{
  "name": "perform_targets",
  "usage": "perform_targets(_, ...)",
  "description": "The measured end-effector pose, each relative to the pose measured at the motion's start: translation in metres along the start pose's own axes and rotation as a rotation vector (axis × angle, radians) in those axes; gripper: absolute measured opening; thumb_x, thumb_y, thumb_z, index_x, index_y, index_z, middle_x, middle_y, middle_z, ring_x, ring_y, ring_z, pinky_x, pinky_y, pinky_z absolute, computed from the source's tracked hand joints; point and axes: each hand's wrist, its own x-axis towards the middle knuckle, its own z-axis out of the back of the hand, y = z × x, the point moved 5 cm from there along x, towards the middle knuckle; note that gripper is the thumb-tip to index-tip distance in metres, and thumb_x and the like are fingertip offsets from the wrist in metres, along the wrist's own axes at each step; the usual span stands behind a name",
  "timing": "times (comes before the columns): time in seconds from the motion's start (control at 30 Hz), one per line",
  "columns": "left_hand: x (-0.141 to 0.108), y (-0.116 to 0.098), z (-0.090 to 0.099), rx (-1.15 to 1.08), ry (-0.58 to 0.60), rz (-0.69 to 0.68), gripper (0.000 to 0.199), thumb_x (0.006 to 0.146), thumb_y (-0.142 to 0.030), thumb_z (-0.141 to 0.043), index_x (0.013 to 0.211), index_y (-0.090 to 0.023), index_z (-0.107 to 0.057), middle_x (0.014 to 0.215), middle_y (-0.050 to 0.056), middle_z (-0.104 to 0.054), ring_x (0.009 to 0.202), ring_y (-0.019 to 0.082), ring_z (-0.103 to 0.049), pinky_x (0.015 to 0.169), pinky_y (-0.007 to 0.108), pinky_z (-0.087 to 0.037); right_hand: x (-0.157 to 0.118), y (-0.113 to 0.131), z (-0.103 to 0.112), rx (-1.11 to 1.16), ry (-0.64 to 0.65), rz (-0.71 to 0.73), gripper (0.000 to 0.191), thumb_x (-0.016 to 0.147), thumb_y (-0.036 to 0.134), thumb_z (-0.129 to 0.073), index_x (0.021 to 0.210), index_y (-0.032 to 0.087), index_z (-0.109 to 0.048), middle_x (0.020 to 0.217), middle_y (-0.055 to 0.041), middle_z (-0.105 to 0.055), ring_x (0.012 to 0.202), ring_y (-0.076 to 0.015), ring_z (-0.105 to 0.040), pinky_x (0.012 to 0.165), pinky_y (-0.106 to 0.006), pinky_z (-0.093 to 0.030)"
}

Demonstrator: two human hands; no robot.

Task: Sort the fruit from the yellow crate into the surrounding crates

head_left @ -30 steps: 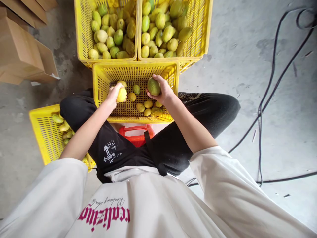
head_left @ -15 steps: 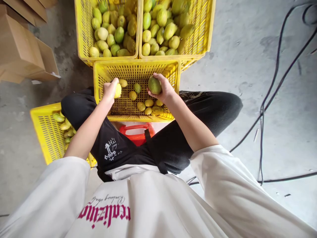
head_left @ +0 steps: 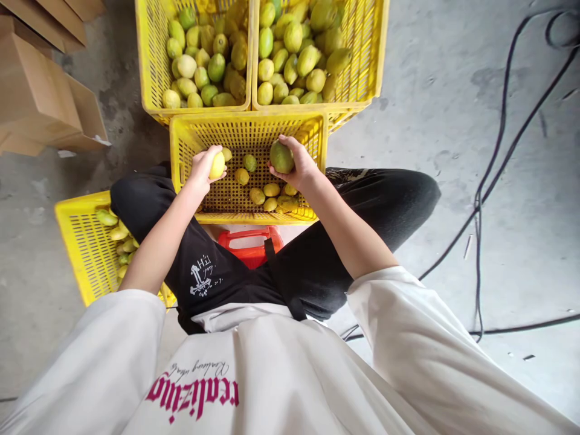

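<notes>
My left hand [head_left: 203,167] is closed around a yellow lemon [head_left: 217,165] over the left side of a yellow slotted crate [head_left: 217,208] between my knees. My right hand [head_left: 299,163] grips a bigger, dark green lemon-like fruit [head_left: 281,156] above the crate's right side. Another yellow fruit [head_left: 227,154] shows just behind my left hand. On the crate floor between the hands lie a greenish lemon [head_left: 249,162] and a yellow one [head_left: 241,176]. Several more lemons [head_left: 271,190] sit together near the crate's front right.
Two yellow crates full of green and yellow lemons [head_left: 199,72] [head_left: 294,60] stand just beyond. Another crate [head_left: 88,241] with fruit is by my left knee. Cardboard boxes [head_left: 40,90] stand far left, black cables [head_left: 493,163] cross the floor at right, and a red plastic object [head_left: 249,241] lies below.
My left hand has turned slightly, so more of the yellow lemon shows. My right hand keeps its hold on the green fruit. The view has shifted a little.
</notes>
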Motion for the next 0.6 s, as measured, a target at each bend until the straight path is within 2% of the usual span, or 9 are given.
perform_targets(0.2,-0.0078,0.0009,-0.0008,0.061,-0.015,0.043,0.061,0.078,-0.065,-0.111,0.102,-0.034,-0.063,0.064,-0.007,-0.062,0.069,0.025,-0.081,0.060,0.027,-0.056,-0.0039,0.0000,0.0003,0.016,-0.052,-0.027,0.066,0.093,0.088,-0.100,0.123,0.036,-0.075,0.115,-0.0026,-0.081,0.129,-0.0346,-0.083,0.104,-0.054,-0.080)
perform_targets(0.33,-0.0095,0.0010,-0.0003,0.079,-0.028,0.031,0.057,0.081,-0.068,-0.107,0.097,-0.034,-0.065,0.061,-0.005,-0.062,0.071,0.027,-0.083,0.062,0.030,-0.059,-0.0044,-0.0009,-0.0001,0.027,-0.048,-0.013,0.067,0.091,0.087,-0.102,0.126,0.036,-0.076,0.114,-0.0033,-0.081,0.125,-0.0350,-0.083,0.102,-0.053,-0.080)
perform_targets(0.47,-0.0082,0.0022,0.0031,0.080,-0.058,-0.009,0.052,0.080,-0.068,-0.106,0.096,-0.033,-0.071,0.064,0.001,-0.070,0.078,0.032,-0.088,0.063,0.033,-0.063,0.0002,-0.0039,0.0021,0.026,-0.035,0.002,0.073,0.090,0.091,-0.101,0.130,0.035,-0.077,0.108,-0.0029,-0.079,0.117,-0.0335,-0.084,0.099,-0.052,-0.080)
perform_targets(0.6,-0.0082,0.0050,0.0027,0.070,-0.026,-0.016,0.057,0.078,-0.075,-0.107,0.097,-0.032,-0.075,0.074,0.007,-0.080,0.079,0.035,-0.090,0.055,0.033,-0.061,0.0034,-0.0056,0.0029,0.027,-0.022,0.003,0.073,0.088,0.091,-0.104,0.122,0.034,-0.073,0.106,-0.0024,-0.077,0.113,-0.0315,-0.083,0.099,-0.050,-0.079)
